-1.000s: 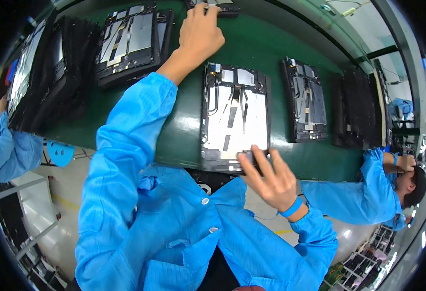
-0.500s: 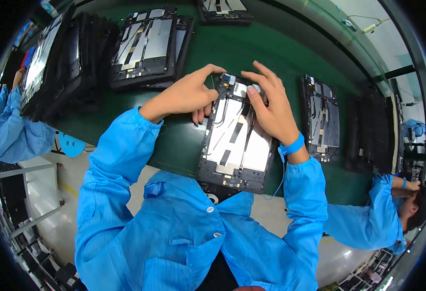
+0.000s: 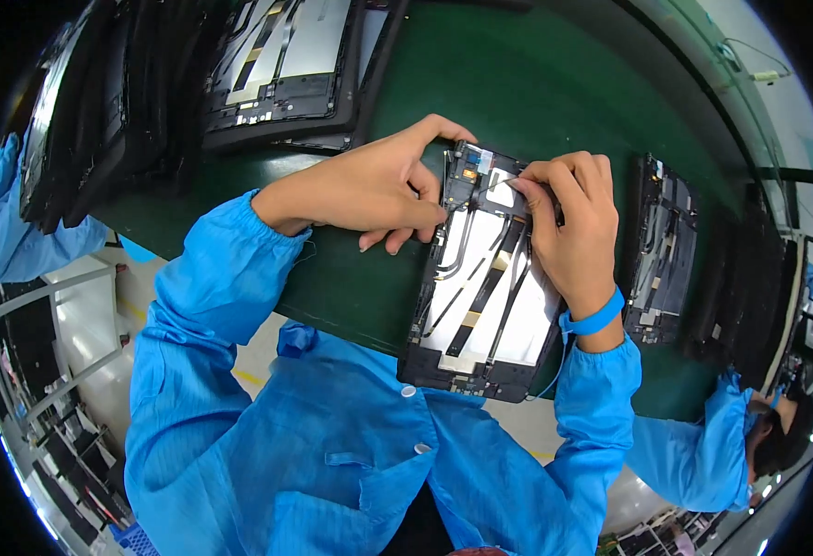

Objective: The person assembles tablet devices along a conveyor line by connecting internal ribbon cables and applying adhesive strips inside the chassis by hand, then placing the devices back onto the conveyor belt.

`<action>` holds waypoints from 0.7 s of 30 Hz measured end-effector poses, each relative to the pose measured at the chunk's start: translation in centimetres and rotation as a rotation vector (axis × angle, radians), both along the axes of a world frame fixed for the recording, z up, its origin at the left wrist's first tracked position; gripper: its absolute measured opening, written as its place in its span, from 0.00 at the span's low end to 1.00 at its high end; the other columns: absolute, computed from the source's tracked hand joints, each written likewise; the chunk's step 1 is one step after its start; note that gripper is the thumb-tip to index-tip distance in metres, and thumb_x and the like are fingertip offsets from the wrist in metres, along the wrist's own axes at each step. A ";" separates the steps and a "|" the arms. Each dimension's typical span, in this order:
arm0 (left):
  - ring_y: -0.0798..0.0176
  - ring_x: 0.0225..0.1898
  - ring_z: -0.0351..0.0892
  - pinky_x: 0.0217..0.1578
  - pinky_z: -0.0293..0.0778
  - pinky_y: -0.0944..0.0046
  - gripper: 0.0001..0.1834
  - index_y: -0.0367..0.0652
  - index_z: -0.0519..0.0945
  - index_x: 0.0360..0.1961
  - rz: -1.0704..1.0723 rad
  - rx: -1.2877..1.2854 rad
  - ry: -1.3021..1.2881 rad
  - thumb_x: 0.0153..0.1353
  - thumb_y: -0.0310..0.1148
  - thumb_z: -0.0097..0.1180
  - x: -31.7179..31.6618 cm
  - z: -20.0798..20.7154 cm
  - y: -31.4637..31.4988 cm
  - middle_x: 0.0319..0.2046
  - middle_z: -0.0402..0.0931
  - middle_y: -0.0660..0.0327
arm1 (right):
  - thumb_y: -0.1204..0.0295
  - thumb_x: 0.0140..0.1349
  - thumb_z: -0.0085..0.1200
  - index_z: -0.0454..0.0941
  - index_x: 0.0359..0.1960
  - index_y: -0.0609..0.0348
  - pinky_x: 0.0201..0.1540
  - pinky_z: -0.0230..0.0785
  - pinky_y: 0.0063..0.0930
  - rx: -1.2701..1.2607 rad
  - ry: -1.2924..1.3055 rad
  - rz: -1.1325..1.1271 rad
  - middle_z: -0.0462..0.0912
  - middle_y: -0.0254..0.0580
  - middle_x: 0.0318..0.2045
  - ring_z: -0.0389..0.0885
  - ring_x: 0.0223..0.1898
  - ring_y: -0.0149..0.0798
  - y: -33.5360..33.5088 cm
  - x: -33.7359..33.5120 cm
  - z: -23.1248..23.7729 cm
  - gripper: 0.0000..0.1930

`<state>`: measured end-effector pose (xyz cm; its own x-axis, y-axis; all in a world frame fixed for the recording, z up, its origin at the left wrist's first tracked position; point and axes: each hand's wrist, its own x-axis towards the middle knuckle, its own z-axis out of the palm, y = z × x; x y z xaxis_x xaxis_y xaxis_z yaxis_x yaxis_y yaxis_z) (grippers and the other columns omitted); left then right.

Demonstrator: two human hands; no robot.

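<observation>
An opened tablet (image 3: 488,287) lies tilted in front of me on the green table, its silver batteries and black ribbon cables bare. My left hand (image 3: 369,190) grips its upper left edge, with the forefinger at the top corner and the thumb on the side. The other fingers of that hand are half curled beside it. My right hand (image 3: 578,222) is closed in a pinch over the tablet's upper part, beside a small silver shield (image 3: 501,187). Whatever sits between its fingertips is too small to make out. A blue wrist strap (image 3: 596,313) circles the right wrist.
Opened tablets (image 3: 281,88) are stacked at the far left, beside a row of dark upright ones (image 3: 100,120). Another opened tablet (image 3: 663,250) lies to the right, with a dark stack (image 3: 744,287) beyond it. Persons in blue sleeves (image 3: 693,454) work at both sides.
My right hand has gone from spread fingers to a pinch near the silver shield. The view has shifted, so tablet and hands appear lower and farther right. The left hand keeps its grip.
</observation>
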<state>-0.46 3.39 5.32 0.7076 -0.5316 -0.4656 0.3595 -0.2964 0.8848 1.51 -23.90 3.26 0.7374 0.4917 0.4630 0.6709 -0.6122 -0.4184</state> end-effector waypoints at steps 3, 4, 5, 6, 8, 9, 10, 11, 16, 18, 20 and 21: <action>0.67 0.22 0.86 0.14 0.74 0.71 0.47 0.47 0.50 0.85 0.007 -0.034 0.031 0.72 0.21 0.63 -0.1 -0.3 0.1 0.34 0.86 0.52 | 0.79 0.62 0.72 0.85 0.37 0.60 0.42 0.70 0.42 0.024 0.034 0.035 0.77 0.43 0.33 0.75 0.39 0.49 0.1 0.1 -0.2 0.07; 0.67 0.22 0.86 0.14 0.74 0.72 0.47 0.48 0.49 0.85 0.005 -0.036 0.031 0.72 0.22 0.63 -0.1 -0.4 0.2 0.34 0.86 0.53 | 0.79 0.62 0.72 0.85 0.37 0.60 0.42 0.70 0.42 0.026 0.039 0.036 0.77 0.43 0.33 0.75 0.39 0.49 0.3 0.2 -0.3 0.07; 0.67 0.22 0.86 0.13 0.74 0.72 0.47 0.49 0.49 0.85 0.002 -0.038 0.033 0.73 0.22 0.63 -0.1 -0.4 0.3 0.34 0.86 0.53 | 0.79 0.61 0.73 0.85 0.37 0.60 0.41 0.69 0.42 0.028 0.038 0.032 0.77 0.43 0.32 0.74 0.39 0.49 0.3 0.1 -0.3 0.07; 0.67 0.22 0.86 0.13 0.74 0.72 0.47 0.49 0.49 0.85 0.003 -0.038 0.039 0.73 0.22 0.63 -0.1 -0.3 0.3 0.34 0.86 0.53 | 0.79 0.61 0.73 0.86 0.37 0.60 0.40 0.69 0.42 0.031 0.037 0.028 0.76 0.42 0.32 0.74 0.38 0.48 0.4 0.0 -0.3 0.07; 0.67 0.22 0.87 0.13 0.75 0.71 0.47 0.52 0.49 0.86 -0.008 -0.015 -0.001 0.75 0.23 0.63 -0.2 -0.2 0.3 0.34 0.86 0.54 | 0.78 0.61 0.74 0.86 0.37 0.59 0.39 0.68 0.41 0.022 0.025 0.025 0.75 0.42 0.31 0.73 0.37 0.47 0.3 0.0 -0.1 0.07; 0.67 0.22 0.87 0.13 0.75 0.71 0.47 0.52 0.49 0.86 -0.007 -0.012 0.005 0.75 0.23 0.63 -0.2 -0.3 0.3 0.34 0.86 0.54 | 0.78 0.60 0.74 0.87 0.37 0.59 0.38 0.68 0.41 0.011 0.008 0.021 0.75 0.41 0.31 0.73 0.37 0.46 0.2 0.0 -0.1 0.08; 0.67 0.22 0.87 0.13 0.76 0.71 0.47 0.52 0.48 0.86 -0.015 -0.013 -0.003 0.76 0.23 0.62 -0.2 -0.4 0.3 0.34 0.86 0.54 | 0.78 0.60 0.74 0.87 0.37 0.59 0.38 0.68 0.41 0.014 0.013 0.021 0.75 0.41 0.31 0.73 0.37 0.46 0.2 -0.1 -0.1 0.08; 0.67 0.22 0.87 0.13 0.76 0.71 0.46 0.52 0.48 0.86 -0.022 -0.014 -0.013 0.76 0.23 0.62 -0.1 -0.4 0.3 0.34 0.86 0.54 | 0.78 0.59 0.75 0.87 0.37 0.58 0.38 0.67 0.40 0.017 -0.001 0.020 0.74 0.40 0.30 0.72 0.36 0.45 0.2 -0.1 -0.1 0.08; 0.66 0.22 0.87 0.15 0.80 0.68 0.46 0.49 0.47 0.85 0.002 -0.050 0.020 0.76 0.23 0.62 -0.2 -0.3 0.1 0.32 0.84 0.54 | 0.78 0.57 0.76 0.88 0.35 0.58 0.35 0.65 0.39 0.041 0.007 0.019 0.72 0.39 0.28 0.71 0.35 0.43 0.3 -0.2 0.0 0.08; 0.65 0.22 0.88 0.15 0.82 0.68 0.46 0.49 0.47 0.85 0.009 -0.055 0.022 0.76 0.22 0.61 -0.3 -0.4 -0.1 0.31 0.83 0.54 | 0.78 0.56 0.77 0.88 0.33 0.58 0.34 0.64 0.38 0.064 0.022 0.028 0.71 0.38 0.27 0.70 0.34 0.42 0.3 -0.3 0.0 0.08; 0.63 0.22 0.88 0.17 0.84 0.66 0.45 0.49 0.48 0.84 0.028 -0.071 0.013 0.76 0.22 0.60 -0.4 -0.5 -0.4 0.30 0.82 0.55 | 0.78 0.54 0.76 0.87 0.32 0.57 0.34 0.64 0.37 0.067 0.031 0.030 0.71 0.38 0.27 0.70 0.34 0.42 0.2 -0.2 0.0 0.08; 0.63 0.22 0.88 0.17 0.84 0.66 0.45 0.49 0.48 0.84 0.028 -0.071 0.013 0.76 0.22 0.60 -0.5 -0.6 -0.4 0.30 0.82 0.55 | 0.78 0.53 0.75 0.87 0.31 0.57 0.34 0.63 0.37 0.068 0.040 0.029 0.70 0.38 0.27 0.70 0.34 0.42 0.1 -0.2 0.1 0.08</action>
<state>-0.92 2.98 4.75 0.7168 -0.5436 -0.4367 0.3785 -0.2227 0.8984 1.28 -23.84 3.34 0.7418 0.4818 0.4665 0.6701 -0.5618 -0.4852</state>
